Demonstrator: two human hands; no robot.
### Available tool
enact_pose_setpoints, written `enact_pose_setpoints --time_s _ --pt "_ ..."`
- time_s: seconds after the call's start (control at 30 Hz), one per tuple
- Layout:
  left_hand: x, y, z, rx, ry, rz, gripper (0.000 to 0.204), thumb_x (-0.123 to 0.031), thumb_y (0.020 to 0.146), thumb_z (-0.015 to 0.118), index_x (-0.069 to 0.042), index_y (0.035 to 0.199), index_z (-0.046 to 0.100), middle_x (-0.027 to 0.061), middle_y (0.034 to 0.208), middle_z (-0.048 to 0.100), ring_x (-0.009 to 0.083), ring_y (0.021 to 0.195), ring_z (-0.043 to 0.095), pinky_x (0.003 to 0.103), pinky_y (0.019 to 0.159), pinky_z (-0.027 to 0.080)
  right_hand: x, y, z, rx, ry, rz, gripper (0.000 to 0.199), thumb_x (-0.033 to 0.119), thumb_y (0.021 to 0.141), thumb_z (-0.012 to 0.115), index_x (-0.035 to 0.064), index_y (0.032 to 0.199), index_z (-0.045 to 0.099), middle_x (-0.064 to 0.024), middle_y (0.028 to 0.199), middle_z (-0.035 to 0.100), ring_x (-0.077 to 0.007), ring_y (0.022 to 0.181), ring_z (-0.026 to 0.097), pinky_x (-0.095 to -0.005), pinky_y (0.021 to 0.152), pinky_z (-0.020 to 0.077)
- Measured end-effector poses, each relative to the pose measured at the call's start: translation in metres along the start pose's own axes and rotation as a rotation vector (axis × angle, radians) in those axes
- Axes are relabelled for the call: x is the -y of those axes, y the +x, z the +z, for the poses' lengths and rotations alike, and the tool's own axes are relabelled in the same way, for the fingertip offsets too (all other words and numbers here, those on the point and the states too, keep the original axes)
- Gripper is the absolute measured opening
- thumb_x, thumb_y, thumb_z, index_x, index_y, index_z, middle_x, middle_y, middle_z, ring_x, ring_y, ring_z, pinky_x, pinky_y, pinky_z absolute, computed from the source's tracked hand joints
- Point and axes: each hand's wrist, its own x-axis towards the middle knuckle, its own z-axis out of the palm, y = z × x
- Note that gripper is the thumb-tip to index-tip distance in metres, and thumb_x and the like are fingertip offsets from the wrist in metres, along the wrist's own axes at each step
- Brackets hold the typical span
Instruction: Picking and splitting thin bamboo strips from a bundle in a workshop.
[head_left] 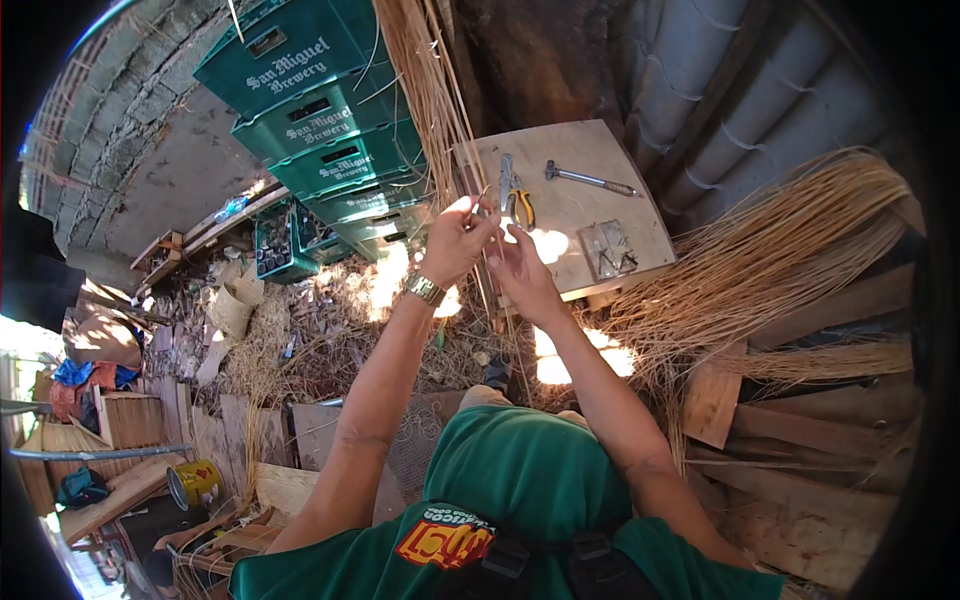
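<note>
Left hand [455,245] and right hand [527,280] meet above the left edge of the tabletop [640,218]. The left fingers pinch a thin strand [486,190] there, apparently to steady it; the right fingers are half curled just beside it, and whether they grip it cannot be told. Pliers [523,208] lie near that edge, presumably for easy reach; the hammer [595,180] points its handle toward the right edge. A clear packet [606,249] occupies the near right corner, probably keeping small contents together.
</note>
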Motion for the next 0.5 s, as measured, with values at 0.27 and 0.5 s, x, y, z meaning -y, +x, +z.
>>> enact_pose_setpoints --time_s 0.27,0.5 --pt "-0.036 0.025 0.036 -0.021 -0.307 0.197 0.009 -0.013 0.093 0.055 -0.005 0.096 0.055 0.0052 0.082 0.068 0.0055 0.065 0.057 0.020 0.055 0.043 -0.064 -0.069 -0.085 -0.062 -0.183 0.163 0.032 0.031 0.098 0.045 0.0049 0.083 0.056 0.0024 0.064 0.047 -0.0064 0.056 0.040 -0.0230 0.051 0.0341" --pt "-0.127 0.112 -0.029 -0.048 -0.122 0.211 0.016 -0.023 0.094 0.056 -0.007 0.096 0.056 0.0068 0.087 0.070 0.0033 0.051 0.044 0.020 0.046 0.036 -0.257 -0.355 -0.256 -0.072 -0.613 0.727 0.032 0.029 0.092 0.049 0.0019 0.084 0.065 -0.0102 0.071 0.063 -0.0187 0.062 0.061 -0.0332 0.055 0.0481"
